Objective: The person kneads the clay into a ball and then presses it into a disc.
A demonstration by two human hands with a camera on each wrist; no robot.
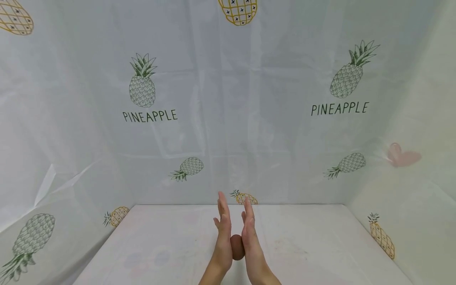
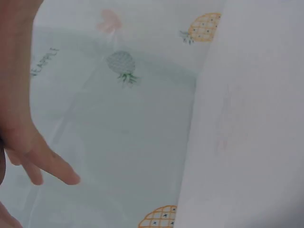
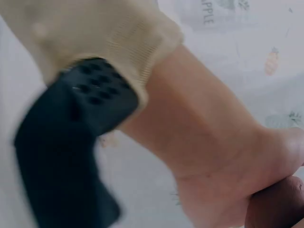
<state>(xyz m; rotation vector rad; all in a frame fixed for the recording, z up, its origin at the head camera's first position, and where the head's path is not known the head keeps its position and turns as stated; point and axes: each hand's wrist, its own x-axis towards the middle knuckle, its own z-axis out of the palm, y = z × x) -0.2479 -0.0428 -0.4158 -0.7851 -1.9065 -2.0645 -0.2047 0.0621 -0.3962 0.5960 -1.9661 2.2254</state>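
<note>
The brown ball (image 1: 237, 247) is sitting between the two palms at the near middle of the scene, with the left hand (image 1: 224, 237) bearing on its left side and the right hand (image 1: 252, 243) bearing on its right. The grip is consisting of flat pressure only: the fingers of both hands are standing extended, pointing up and toward the far side, and are not curling round the ball. The ball is lying low in the grip, toward the heels of the palms, and the fingertips are staying clear of it. The right wrist view is confirming the contact, the ball showing at the near right against the right palm. The table (image 1: 160, 233) is spreading beneath the hands; whether the ball is touching it cannot be told. A white sheet (image 1: 228, 118) is hanging at the far, left and right sides, bearing pineapple prints in green and yellow, and a pink heart shape (image 1: 402, 155) is showing at the right. A beige sleeve (image 3: 104, 33) is covering the right forearm, and a dark strap (image 3: 61, 152) is showing beside it.
</note>
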